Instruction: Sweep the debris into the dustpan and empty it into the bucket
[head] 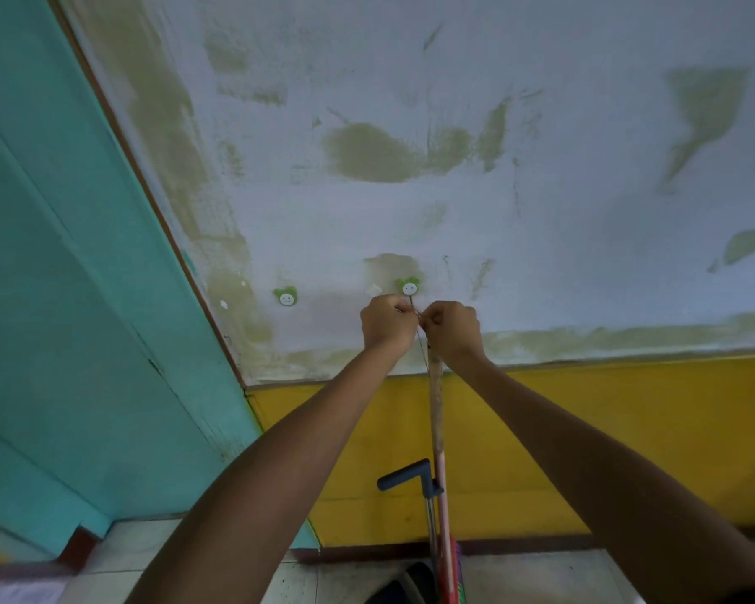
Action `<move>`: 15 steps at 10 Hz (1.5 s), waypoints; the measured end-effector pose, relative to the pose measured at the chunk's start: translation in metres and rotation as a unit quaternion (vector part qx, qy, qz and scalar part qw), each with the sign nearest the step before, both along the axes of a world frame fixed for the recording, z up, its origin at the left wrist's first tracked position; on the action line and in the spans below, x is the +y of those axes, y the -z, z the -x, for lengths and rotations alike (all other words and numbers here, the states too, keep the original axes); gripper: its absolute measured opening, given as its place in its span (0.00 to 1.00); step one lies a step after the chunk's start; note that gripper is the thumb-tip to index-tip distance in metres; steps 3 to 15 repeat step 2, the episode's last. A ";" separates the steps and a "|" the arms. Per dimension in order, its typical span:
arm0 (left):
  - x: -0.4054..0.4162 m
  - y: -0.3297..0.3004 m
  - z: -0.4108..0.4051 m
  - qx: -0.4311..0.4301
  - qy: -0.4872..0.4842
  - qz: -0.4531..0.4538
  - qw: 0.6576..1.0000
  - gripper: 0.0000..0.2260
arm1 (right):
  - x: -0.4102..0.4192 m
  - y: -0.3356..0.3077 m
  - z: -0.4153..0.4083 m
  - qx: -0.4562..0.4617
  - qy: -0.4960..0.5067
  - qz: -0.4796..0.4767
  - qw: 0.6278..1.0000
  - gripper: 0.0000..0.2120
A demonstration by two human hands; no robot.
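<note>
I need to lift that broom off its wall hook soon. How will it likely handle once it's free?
The broom is a long thin stick, so probably stiff and fairly light. Its thin hanging string looks floppy and fiddly; both hands work it. Freed, it would likely tip sideways unless held.

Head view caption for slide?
Both hands work a broom string at a green wall hook, dustpan handle beside.

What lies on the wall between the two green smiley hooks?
In the head view, the stretch between the left hook and the right hook is bare wall, whitish paint with a small pale patch near the right hook; nothing hangs there.
</note>
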State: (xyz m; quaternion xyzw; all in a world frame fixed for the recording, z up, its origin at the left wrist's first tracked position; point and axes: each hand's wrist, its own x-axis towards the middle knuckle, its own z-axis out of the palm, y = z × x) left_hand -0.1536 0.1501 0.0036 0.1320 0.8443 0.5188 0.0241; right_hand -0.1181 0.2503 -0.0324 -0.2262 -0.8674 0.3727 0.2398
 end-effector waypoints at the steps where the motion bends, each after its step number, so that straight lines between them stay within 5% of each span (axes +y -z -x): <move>1: -0.008 -0.010 -0.013 -0.005 0.018 0.008 1.000 0.10 | -0.007 0.000 -0.009 -0.017 0.027 0.015 0.999 0.09; 15: -0.026 -0.013 -0.028 0.000 0.034 0.035 0.999 0.10 | -0.017 -0.001 -0.023 -0.016 0.041 0.016 0.999 0.06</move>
